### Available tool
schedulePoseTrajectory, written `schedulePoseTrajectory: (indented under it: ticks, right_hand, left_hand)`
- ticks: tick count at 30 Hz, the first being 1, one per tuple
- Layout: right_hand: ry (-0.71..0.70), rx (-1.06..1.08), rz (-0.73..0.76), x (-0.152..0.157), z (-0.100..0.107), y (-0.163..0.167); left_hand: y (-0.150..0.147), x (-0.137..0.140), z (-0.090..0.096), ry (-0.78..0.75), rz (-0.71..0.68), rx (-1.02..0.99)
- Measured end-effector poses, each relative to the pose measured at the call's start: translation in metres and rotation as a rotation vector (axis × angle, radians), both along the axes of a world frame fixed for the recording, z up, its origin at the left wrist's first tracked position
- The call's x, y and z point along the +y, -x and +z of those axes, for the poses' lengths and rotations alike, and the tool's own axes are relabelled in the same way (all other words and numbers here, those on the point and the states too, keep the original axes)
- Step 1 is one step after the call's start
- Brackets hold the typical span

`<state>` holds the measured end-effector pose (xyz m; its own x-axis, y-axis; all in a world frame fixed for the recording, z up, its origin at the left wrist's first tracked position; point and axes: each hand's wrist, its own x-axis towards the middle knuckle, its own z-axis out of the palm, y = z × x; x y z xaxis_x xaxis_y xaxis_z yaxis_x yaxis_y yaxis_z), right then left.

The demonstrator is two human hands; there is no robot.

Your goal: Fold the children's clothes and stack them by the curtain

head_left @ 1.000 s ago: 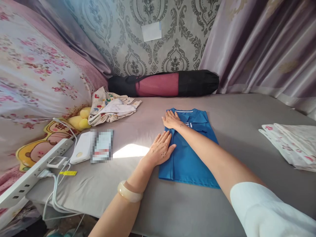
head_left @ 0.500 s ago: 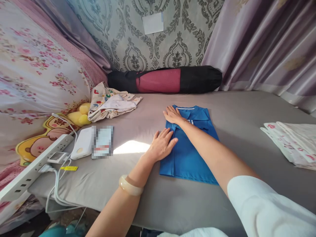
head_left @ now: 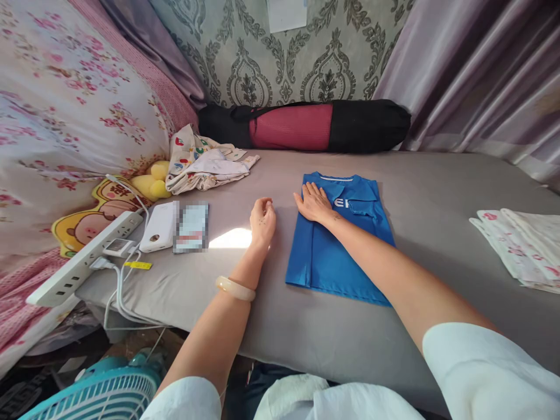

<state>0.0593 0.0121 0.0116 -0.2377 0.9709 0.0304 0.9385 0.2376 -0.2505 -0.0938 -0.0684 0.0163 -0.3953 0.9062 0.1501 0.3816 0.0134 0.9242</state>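
One palm of mine, the right hand [head_left: 315, 202], lies flat with fingers spread on the upper left of the folded blue shirt [head_left: 332, 256], pressing without grasping. My left hand [head_left: 262, 223] is off the cloth, just left of it, fingers curled; their tips are turned from view, so I cannot tell whether it is fully closed.

The shirt lies flat on the grey sheet [head_left: 429, 221], right of centre before me. Its long axis runs away from me, the neckline [head_left: 336, 178] pointing to the wall and the hem [head_left: 336, 290] toward me. Bare sheet spans the room between hem and near edge, and more runs right to a folded floral cloth [head_left: 525, 251]. Beyond the neckline, a strip of sheet reaches the bagged roll [head_left: 289, 127] along the wall. Leftward, past my curled hand, sit a white power bank [head_left: 160, 227] and, farther back, rumpled printed clothing [head_left: 210, 166].
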Motion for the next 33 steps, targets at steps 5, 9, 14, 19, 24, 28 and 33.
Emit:
schedulePoseTrajectory:
  ticks: [5, 9, 14, 19, 24, 28, 33]
  right_hand:
    - [-0.051, -0.022, 0.040, -0.036, 0.013, 0.007]
    - [0.019, -0.034, 0.151, -0.086, 0.012, 0.017]
    - [-0.016, -0.028, 0.149, -0.107, 0.000, 0.021]
    - [-0.010, -0.002, 0.171, -0.105, 0.004, 0.018]
    - [0.046, -0.008, 0.254, -0.140, 0.022, 0.017]
    - [0.026, -0.012, 0.346, -0.171, 0.022, 0.020]
    - [-0.013, 0.007, 0.325, -0.179, 0.011, 0.021]
  left_hand:
    - [0.008, 0.007, -0.007, -0.034, 0.065, -0.105]
    - [0.011, 0.008, -0.010, -0.079, 0.098, -0.128]
    - [0.012, 0.007, -0.010, -0.074, 0.099, -0.109]
    - [0.014, 0.010, -0.012, -0.082, 0.114, -0.121]
    - [0.015, 0.012, -0.012, -0.072, 0.117, -0.114]
    - [0.015, 0.013, -0.014, -0.078, 0.117, -0.114]
    - [0.016, 0.014, -0.018, -0.083, 0.118, -0.113]
